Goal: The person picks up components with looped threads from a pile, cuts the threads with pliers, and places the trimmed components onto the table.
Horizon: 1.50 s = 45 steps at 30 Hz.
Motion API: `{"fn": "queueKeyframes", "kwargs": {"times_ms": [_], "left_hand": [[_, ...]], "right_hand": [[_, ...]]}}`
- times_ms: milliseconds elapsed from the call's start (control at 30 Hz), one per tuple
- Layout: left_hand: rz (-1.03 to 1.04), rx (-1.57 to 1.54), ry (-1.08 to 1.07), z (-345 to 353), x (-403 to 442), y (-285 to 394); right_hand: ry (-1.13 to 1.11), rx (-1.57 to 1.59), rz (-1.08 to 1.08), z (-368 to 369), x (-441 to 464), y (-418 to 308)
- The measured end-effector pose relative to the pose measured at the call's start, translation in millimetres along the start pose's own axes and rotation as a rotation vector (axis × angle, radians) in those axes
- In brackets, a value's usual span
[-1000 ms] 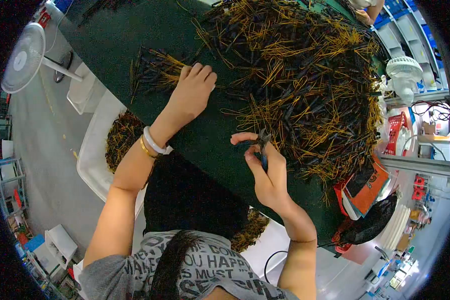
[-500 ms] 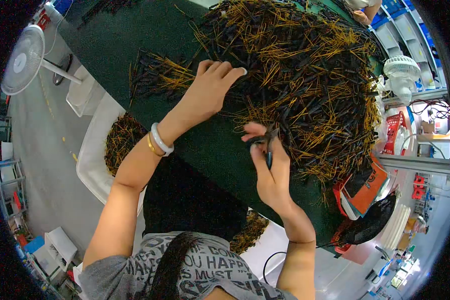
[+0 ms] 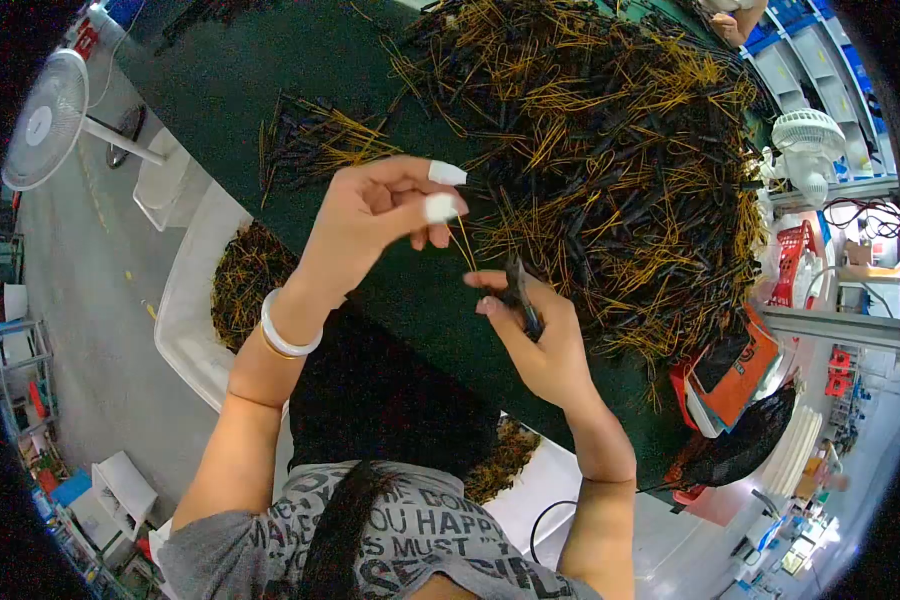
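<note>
My left hand [image 3: 370, 215], with white covers on thumb and forefinger, is raised over the green table [image 3: 390, 285]. Its lower fingers curl in around a thin yellow wire [image 3: 465, 248], which runs down toward my right hand [image 3: 550, 350]. Whatever else lies inside the left fingers is hidden. My right hand is closed around dark-handled wire cutters [image 3: 520, 300], jaws pointing up. The wire's lower end is near its fingertips; I cannot tell whether they touch it. Beyond both hands spreads a big heap of black pieces with yellow wires [image 3: 610, 190].
A smaller bunch of wired pieces [image 3: 320, 140] lies left of the heap. White bins [image 3: 185, 325] with more pieces stand below the table edge. A fan [image 3: 45, 120] is at left, a small white fan [image 3: 808, 150] at right. Another person's hand [image 3: 730, 28] shows at top right.
My left hand has drawn back from the heap toward me and turned, now with a yellow wire. My right hand has shifted slightly, still holding the cutters.
</note>
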<state>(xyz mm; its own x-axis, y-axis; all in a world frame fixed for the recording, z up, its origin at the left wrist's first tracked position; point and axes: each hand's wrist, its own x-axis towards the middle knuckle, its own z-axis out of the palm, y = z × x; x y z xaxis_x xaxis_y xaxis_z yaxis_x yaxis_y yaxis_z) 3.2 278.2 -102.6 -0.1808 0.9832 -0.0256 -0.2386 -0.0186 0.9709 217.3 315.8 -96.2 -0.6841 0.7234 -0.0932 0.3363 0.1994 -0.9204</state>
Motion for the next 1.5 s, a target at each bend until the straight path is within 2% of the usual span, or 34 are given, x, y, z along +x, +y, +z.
{"fn": "queueKeyframes", "kwargs": {"times_ms": [33,167,367,567,900,967,1000,1033,1067,1100,1133,1200,1233,1500], "left_hand": [[-0.009,-0.181,-0.008,-1,0,-9],[-0.051,-0.427,-0.128,6,-12,-27],[0.033,-0.453,-0.081,15,-16,-25],[-0.043,-0.536,0.012,18,-22,-26],[-0.024,-0.515,0.181,31,-29,-22],[-0.159,-0.511,-0.018,34,-34,0],[-0.089,-0.402,-0.065,35,-36,-13],[-0.173,-0.284,-0.13,36,-39,-1],[-0.151,-0.264,-0.184,38,-41,1],[-0.169,-0.271,-0.198,39,-43,1],[-0.187,-0.277,-0.211,40,-44,2],[-0.226,-0.248,-0.236,40,-43,7],[-0.256,-0.231,-0.24,39,-42,9],[-0.34,-0.249,-0.23,36,-42,12]], "right_hand": [[-0.05,0.085,0.072,1,-1,0],[-0.146,0.3,0.204,8,-3,1],[-0.217,0.465,0.216,12,-6,-5],[-0.226,0.508,0.151,20,-11,-2],[-0.22,0.564,0.137,33,-19,-1],[-0.071,0.435,0.131,29,-20,-5],[-0.026,0.314,0.142,23,-18,-9],[0.013,0.262,0.11,21,-16,-7],[0.05,0.209,0.075,18,-14,-4],[0.017,0.145,-0.037,14,-11,-1],[0.016,0.145,-0.037,14,-9,1],[0.04,0.016,-0.187,15,-7,4],[-0.008,-0.023,-0.206,12,-7,0],[0.026,-0.163,-0.366,11,-2,1]]}}
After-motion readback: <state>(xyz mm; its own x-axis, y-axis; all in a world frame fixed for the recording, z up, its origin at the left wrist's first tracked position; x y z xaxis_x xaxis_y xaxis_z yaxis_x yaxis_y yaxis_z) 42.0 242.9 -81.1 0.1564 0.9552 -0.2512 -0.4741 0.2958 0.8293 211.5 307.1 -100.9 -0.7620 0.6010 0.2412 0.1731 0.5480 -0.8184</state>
